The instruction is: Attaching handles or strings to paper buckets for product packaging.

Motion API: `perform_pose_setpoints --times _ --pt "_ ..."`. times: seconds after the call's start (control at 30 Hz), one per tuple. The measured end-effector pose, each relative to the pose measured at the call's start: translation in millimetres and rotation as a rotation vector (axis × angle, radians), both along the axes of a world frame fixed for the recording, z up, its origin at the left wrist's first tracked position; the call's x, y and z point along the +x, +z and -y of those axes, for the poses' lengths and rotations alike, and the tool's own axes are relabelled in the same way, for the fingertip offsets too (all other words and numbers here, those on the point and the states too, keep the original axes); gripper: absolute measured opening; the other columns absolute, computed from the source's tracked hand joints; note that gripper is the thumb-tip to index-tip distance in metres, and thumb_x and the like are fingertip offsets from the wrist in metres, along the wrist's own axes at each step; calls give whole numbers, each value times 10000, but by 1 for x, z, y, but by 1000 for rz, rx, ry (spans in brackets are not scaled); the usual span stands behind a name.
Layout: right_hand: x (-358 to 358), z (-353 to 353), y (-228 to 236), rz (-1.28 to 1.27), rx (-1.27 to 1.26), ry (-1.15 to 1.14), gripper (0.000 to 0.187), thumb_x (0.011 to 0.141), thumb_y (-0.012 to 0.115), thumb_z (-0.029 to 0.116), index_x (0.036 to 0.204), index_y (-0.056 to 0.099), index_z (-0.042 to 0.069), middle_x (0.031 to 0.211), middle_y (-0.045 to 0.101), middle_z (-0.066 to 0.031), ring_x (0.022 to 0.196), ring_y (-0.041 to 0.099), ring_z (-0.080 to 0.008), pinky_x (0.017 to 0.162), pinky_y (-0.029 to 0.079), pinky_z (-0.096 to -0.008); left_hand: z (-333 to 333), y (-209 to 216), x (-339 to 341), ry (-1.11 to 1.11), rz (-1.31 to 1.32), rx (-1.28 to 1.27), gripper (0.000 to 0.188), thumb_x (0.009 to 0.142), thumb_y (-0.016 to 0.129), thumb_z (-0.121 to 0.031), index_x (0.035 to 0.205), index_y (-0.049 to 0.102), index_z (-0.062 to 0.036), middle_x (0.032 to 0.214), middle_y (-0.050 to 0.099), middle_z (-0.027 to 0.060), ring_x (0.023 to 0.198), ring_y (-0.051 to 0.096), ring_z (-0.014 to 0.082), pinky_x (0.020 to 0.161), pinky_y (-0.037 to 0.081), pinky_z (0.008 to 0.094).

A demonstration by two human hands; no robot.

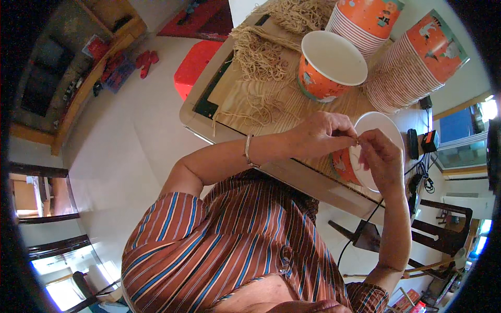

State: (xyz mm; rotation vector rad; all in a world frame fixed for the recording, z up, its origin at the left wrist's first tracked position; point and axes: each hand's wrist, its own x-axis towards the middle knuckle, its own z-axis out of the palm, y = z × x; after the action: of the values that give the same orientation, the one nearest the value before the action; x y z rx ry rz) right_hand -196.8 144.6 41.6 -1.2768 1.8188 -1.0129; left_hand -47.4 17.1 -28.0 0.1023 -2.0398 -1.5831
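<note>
My left hand [324,131] and my right hand [383,156] meet fingertip to fingertip over an orange paper cup [343,166] with a white rim. Both are closed in a pinch on a thin, pale piece of string, and a strand of it seems to hang toward the cup's mouth. The fingers hide most of the string. Behind my left hand stands another open paper cup [331,57], upright, orange outside and white within. Loose tan string [255,109] lies on the wooden tabletop [289,112] beyond my left wrist.
Two tall stacks of nested orange cups, one at the back [360,26] and one at the right [412,68], flank the open cup. A tangled string heap [261,55] covers the far left corner. Black cables [428,175] and a red stool [194,68] are beside the table.
</note>
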Motion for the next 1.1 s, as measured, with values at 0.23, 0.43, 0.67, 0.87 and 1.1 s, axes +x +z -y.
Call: perform_pose_setpoints --times 0.23,0.43,0.67,0.87,1.1 --pt "-1 -1 -7 -308 -147 40 91 902 587 95 880 601 8 722 619 -92 625 569 -122 609 478 -277 -4 2 0 4 112 96 176 886 643 -181 955 655 -19 878 633 42 856 604 116 777 478 279" --pt "-3 -1 -9 -294 -146 13 82 896 580 79 865 600 6 739 618 -82 666 575 -99 631 477 -262 -3 -7 -3 -36 83 195 170 894 648 -162 985 633 -20 869 644 28 807 613 103 739 494 267" --pt "-9 -2 -12 -220 -108 -27 76 885 598 81 862 599 8 748 623 -56 693 589 -89 658 487 -252 -2 -13 -6 -86 53 451 143 846 700 -138 932 672 -27 844 652 7 796 587 74 735 492 246" --pt "-8 -4 -10 -212 -72 -63 67 884 599 78 867 593 13 761 626 -61 704 598 -98 670 493 -265 0 -18 -6 -118 27 475 141 866 682 -129 956 658 -23 860 652 0 817 585 66 757 494 237" --pt "-5 -9 -4 -220 -57 -45 83 929 527 111 928 551 32 748 577 -61 671 546 -130 640 470 -278 -2 -27 -6 -131 -14 487 139 872 671 -115 970 647 -21 881 655 5 838 586 71 781 491 241"
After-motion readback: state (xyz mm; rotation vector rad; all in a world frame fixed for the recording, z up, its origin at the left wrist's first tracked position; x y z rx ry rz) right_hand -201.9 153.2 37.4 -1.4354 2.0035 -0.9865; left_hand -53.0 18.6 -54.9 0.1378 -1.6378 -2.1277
